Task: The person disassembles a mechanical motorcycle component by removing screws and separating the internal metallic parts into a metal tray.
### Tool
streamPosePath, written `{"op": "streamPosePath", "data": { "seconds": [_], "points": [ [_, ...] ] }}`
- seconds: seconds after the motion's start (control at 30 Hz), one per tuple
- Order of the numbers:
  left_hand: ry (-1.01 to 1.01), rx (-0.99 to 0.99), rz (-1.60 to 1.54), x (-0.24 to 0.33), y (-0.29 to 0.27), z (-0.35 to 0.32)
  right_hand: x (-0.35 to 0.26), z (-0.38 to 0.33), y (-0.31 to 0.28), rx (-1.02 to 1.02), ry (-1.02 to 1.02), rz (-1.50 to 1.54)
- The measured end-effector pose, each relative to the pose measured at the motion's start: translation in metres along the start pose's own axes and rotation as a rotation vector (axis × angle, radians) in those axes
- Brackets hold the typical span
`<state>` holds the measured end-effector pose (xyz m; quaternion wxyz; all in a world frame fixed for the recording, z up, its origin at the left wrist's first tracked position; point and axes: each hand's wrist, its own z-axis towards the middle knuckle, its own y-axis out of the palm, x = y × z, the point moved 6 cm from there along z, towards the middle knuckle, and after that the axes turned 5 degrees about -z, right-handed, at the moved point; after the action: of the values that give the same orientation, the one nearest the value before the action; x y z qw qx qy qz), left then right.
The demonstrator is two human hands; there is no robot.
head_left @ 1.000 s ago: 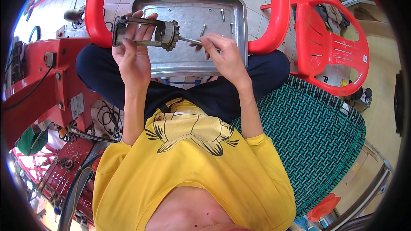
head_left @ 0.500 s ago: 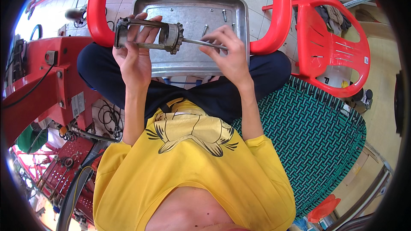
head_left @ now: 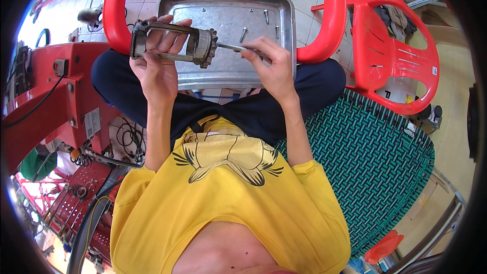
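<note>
My left hand [head_left: 158,76] is wrapped around an open-sided metal cylinder with a toothed ring [head_left: 204,48] at its right end. Dark, greasy-looking grime marks the cylinder, which lies sideways above the tray. A thin metal rod [head_left: 230,47] is pinched in my right hand [head_left: 273,66], its left end at the centre of the toothed ring. Whether the rod's tip goes inside the ring, I cannot tell. Below both hands is a shallow metal tray [head_left: 223,80], with loose bolts [head_left: 266,17] on its right side.
A red plastic chair [head_left: 332,15] supports the tray in front of me. Another red chair [head_left: 431,71] stands at the right, beside a green-and-black woven seat [head_left: 365,172]. Red machinery [head_left: 48,91] and black cables [head_left: 131,139] are close on my left.
The cylinder has shifted slightly left in my left hand. My right hand has moved a little lower and tilted, uncovering more of a bolt in the tray.
</note>
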<state>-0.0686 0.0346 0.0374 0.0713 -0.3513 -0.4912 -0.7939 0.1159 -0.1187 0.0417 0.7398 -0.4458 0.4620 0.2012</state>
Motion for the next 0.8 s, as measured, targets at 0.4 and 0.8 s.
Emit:
{"op": "streamPosePath", "data": {
  "seconds": [0.4, 0.8],
  "points": [
    [-0.577, 0.269, 0.464, -0.038, -0.044, 0.005, 0.034, 0.003, -0.004, 0.116, 0.31, 0.155],
    [-0.514, 0.082, 1.088, -0.078, -0.063, 0.017, 0.079, 0.041, 0.045, 0.027, 0.404, 0.166]
  ]
}}
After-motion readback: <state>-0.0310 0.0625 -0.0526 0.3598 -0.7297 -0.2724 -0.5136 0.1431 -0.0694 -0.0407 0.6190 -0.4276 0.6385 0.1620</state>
